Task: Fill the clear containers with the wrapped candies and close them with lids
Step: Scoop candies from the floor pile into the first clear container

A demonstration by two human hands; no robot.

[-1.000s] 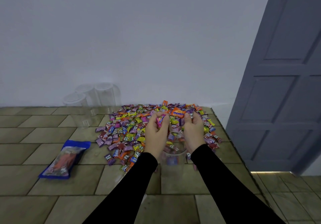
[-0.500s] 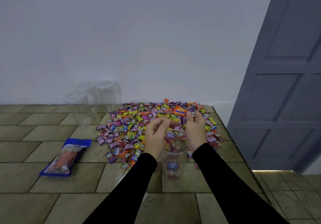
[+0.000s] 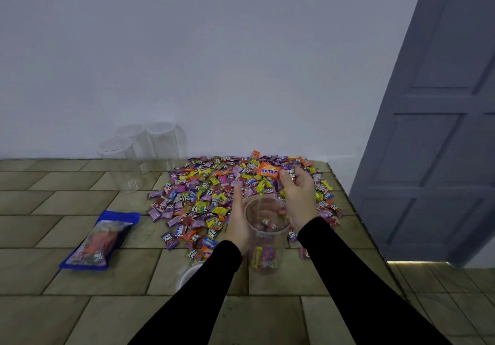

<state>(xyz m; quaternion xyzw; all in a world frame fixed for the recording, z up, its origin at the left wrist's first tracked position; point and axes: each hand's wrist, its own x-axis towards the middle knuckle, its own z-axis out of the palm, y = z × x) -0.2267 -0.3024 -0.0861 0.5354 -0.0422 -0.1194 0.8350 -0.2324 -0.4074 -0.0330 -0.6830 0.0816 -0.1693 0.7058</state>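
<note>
Standing upright, mouth up: container (image 3: 265,240)

— Where are you working?
— You're in a home room: tiled counter (image 3: 80,237) against a plain white wall (image 3: 214,63); right of the counter, a grey panelled door (image 3: 434,143).
</note>
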